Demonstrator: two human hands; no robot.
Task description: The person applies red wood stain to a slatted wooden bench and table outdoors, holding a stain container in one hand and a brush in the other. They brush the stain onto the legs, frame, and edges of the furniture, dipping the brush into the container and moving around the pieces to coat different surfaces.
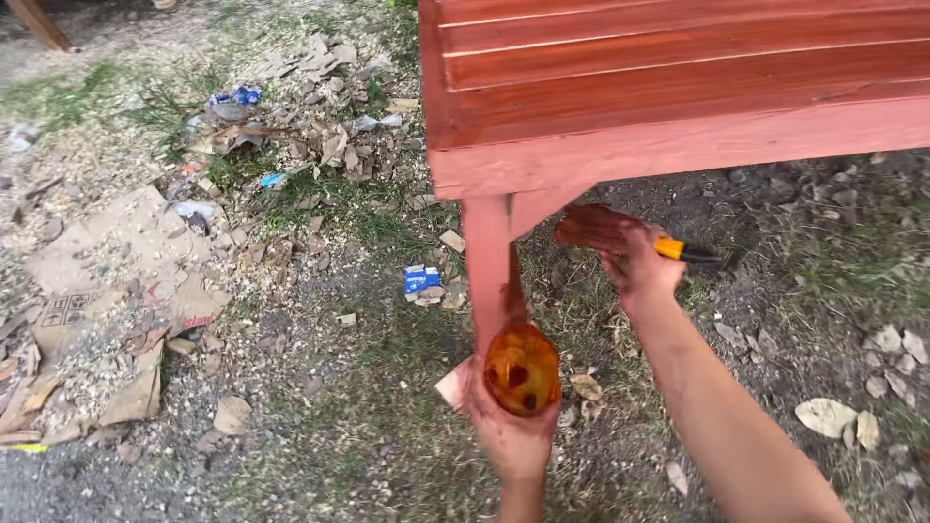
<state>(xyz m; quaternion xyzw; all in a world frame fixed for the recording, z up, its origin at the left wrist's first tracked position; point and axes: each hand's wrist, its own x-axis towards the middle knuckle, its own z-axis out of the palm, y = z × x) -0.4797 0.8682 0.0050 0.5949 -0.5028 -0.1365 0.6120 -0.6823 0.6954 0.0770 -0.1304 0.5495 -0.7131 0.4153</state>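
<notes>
Holding an amber jar (522, 369) of stain beside the red wooden counter's leg (487, 261), the left hand (509, 431) cups it; the right hand (625, 254) grips what seems a brush handle (683, 252) under the counter (678, 87).

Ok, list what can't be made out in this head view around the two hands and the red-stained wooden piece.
- Brush tip: hidden behind the right hand; only the yellow-and-black handle shows.
- Orange container: its contents are unclear through the tinted wall; the left hand covers its base.
- Wooden piece: cut off by the top and right edges; only one leg shows.
- Leg's foot: hidden behind the container.
</notes>
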